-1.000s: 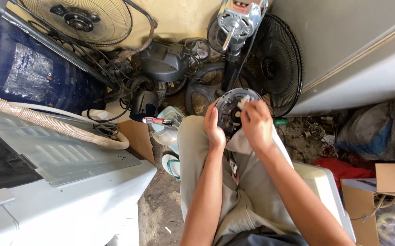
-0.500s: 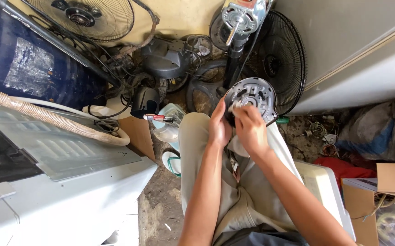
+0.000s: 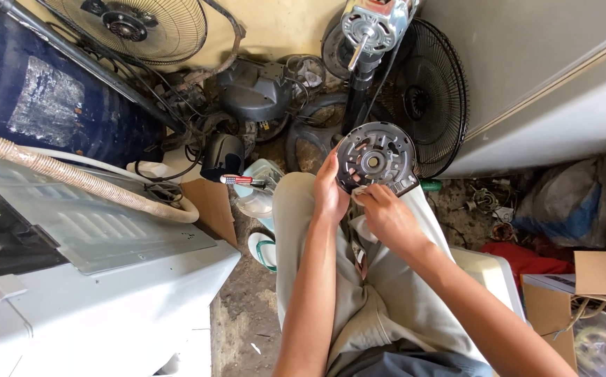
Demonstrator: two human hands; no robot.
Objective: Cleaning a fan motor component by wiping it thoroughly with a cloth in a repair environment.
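Washing machine [image 3: 93, 279] sat at 9 o'clock. Left hand [image 3: 331, 192] gripped round metal motor cover [image 3: 376, 157] at its 8 o'clock edge, over the knees. Right hand [image 3: 387, 216] pinched a cloth [image 3: 359, 190] against the 6 o'clock rim. Best to brace the cover firmly while rubbing.

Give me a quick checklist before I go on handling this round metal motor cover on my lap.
1. Left hand grips the round metal motor cover at its left edge: ok.
2. Right hand supports the lower edge, with a bit of pale cloth at the fingers: ok.
3. Cover face turned toward the camera, centre hole visible: ok.
4. Screwdriver with red handle lies apart from both hands, left of the knee: ok.
5. Cover free of cracks: cannot tell.
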